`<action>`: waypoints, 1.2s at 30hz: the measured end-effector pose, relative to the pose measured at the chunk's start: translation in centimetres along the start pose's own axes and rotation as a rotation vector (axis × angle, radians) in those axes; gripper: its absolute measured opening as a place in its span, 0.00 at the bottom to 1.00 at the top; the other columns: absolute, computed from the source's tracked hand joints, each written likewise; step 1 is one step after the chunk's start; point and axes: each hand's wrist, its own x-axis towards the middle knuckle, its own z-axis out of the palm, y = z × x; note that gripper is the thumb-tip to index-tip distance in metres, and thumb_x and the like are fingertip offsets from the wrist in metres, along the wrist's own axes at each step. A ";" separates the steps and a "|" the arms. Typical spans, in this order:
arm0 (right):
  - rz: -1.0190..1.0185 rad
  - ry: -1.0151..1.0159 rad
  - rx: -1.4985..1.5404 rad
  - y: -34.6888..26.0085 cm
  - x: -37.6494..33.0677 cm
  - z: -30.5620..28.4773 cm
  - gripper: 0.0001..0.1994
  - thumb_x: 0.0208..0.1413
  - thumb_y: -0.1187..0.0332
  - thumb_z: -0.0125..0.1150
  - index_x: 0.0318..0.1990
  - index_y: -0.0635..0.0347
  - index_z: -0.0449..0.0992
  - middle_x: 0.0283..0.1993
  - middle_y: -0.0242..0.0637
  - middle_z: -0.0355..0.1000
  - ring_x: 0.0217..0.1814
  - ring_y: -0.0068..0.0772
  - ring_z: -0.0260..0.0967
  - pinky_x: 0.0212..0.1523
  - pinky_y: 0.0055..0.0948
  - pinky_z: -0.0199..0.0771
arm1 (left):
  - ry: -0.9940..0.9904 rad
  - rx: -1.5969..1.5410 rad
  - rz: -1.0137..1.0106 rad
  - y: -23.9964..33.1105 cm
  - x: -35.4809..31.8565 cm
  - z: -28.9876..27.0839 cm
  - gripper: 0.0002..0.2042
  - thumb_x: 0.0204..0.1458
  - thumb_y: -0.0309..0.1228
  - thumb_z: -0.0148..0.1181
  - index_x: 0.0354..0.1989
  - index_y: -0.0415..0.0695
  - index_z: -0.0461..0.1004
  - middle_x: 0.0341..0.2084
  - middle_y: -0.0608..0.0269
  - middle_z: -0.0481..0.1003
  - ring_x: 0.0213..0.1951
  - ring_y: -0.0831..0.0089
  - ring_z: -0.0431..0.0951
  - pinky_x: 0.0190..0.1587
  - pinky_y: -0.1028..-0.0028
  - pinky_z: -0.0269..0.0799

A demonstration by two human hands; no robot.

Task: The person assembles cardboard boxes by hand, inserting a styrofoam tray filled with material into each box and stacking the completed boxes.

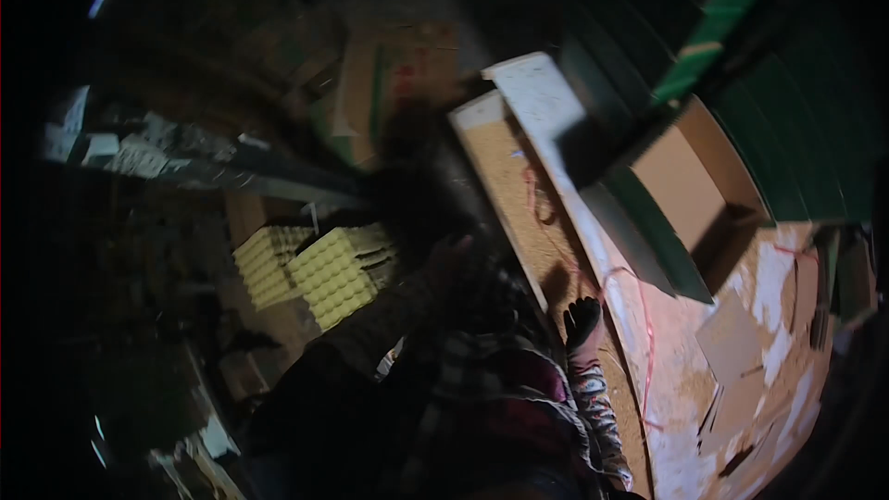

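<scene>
My right hand, in a pink glove with dark fingers, lies by the near part of a long wooden tray-like ledge. Its fingers look stretched out, with nothing visible in them. A thin red string runs close beside it, along the ledge and over the table. My left hand reaches forward in deep shadow, and its fingers are too dark to make out. Left of that arm stand stacks of yellow egg trays. An open cardboard box, green outside and brown inside, sits tilted on the table to the right.
Flat cardboard pieces lie on the worn, white-patched table. Dark green stacked panels or boxes rise behind the open box. A large printed carton stands at the far side. Pale clutter lies at the far left.
</scene>
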 end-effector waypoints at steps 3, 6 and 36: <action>-0.464 -0.359 -1.040 2.4 1.9 5.8 0.14 0.60 0.71 0.50 0.51 0.68 0.67 0.44 0.37 0.71 0.45 0.34 0.71 0.47 0.30 0.73 | 0.107 0.216 0.053 -6.1 -1.3 -0.8 0.25 0.59 0.36 0.49 0.66 0.47 0.55 0.60 0.52 0.60 0.60 0.58 0.61 0.59 0.58 0.61; -0.193 -0.415 -0.718 0.9 3.9 18.1 0.16 0.64 0.68 0.47 0.54 0.69 0.66 0.50 0.40 0.70 0.51 0.35 0.70 0.54 0.30 0.69 | 0.219 0.630 0.127 -10.0 4.8 -1.1 0.23 0.59 0.38 0.50 0.63 0.46 0.60 0.56 0.52 0.65 0.56 0.57 0.66 0.54 0.57 0.66; -0.824 -0.102 -2.293 3.3 37.7 42.6 0.26 0.62 0.64 0.42 0.64 0.70 0.54 0.67 0.54 0.52 0.67 0.54 0.53 0.67 0.48 0.47 | 0.581 -0.028 0.157 -38.0 80.2 -10.6 0.30 0.46 0.40 0.63 0.57 0.41 0.64 0.57 0.44 0.61 0.58 0.46 0.61 0.61 0.57 0.56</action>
